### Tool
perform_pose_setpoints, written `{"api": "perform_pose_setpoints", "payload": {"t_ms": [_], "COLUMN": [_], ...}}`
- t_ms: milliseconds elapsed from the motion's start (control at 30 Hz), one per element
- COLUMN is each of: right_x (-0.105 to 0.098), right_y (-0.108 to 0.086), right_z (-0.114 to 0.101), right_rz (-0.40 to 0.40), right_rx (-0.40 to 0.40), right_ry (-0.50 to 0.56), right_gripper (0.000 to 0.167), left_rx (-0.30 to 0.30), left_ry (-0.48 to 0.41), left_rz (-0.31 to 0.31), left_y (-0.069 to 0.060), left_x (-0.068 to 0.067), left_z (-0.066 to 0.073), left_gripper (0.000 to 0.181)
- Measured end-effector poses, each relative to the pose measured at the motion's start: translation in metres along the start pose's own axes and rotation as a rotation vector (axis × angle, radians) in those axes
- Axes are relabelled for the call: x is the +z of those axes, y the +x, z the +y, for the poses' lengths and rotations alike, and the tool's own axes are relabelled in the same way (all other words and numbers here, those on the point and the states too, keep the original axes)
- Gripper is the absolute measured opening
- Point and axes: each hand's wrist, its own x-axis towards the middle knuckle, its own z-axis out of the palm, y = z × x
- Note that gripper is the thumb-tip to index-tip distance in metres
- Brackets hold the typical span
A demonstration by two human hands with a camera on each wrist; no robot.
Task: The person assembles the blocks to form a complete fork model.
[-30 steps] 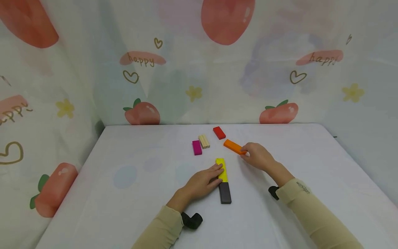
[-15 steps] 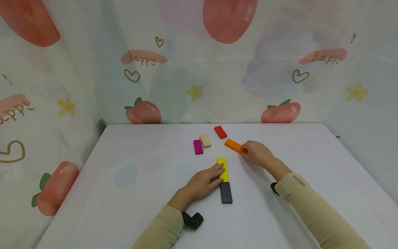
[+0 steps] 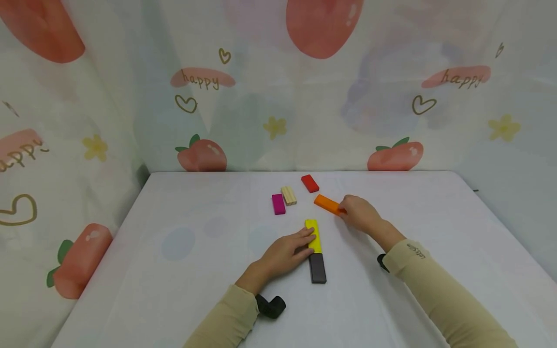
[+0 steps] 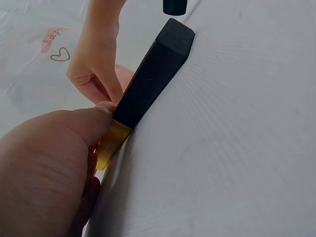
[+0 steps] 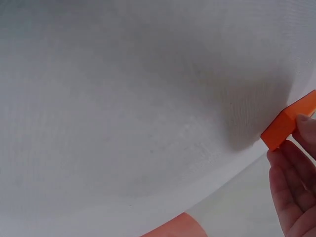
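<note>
Within the right hand [image 3: 361, 212], orange block [image 3: 327, 204].

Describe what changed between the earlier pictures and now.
The right hand and its orange block appear to have shifted slightly left; nothing was grasped or released. Unmoved: left hand on the yellow block, plus the black block, red block, pink block and beige block.

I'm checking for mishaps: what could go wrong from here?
The right hand pinches the orange block near one end, so it may tilt or slip. The left hand touches the yellow block, which lies end to end with the black block; a nudge might break that alignment.
</note>
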Motion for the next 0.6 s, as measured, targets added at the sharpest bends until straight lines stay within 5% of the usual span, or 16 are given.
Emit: {"api": "perform_pose_setpoints", "payload": {"t_ms": [600], "right_x": [0.004], "right_y": [0.001], "right_z": [-0.013], "right_rz": [0.025], "right_rx": [-0.079], "right_ry": [-0.027], "right_gripper": [0.019], "left_rx": [-0.026], "left_ry": [-0.028], "left_rz": [-0.008], "left_y": [0.0], "left_x": [-0.001], "left_z": [0.0], "left_gripper": [0.047]}}
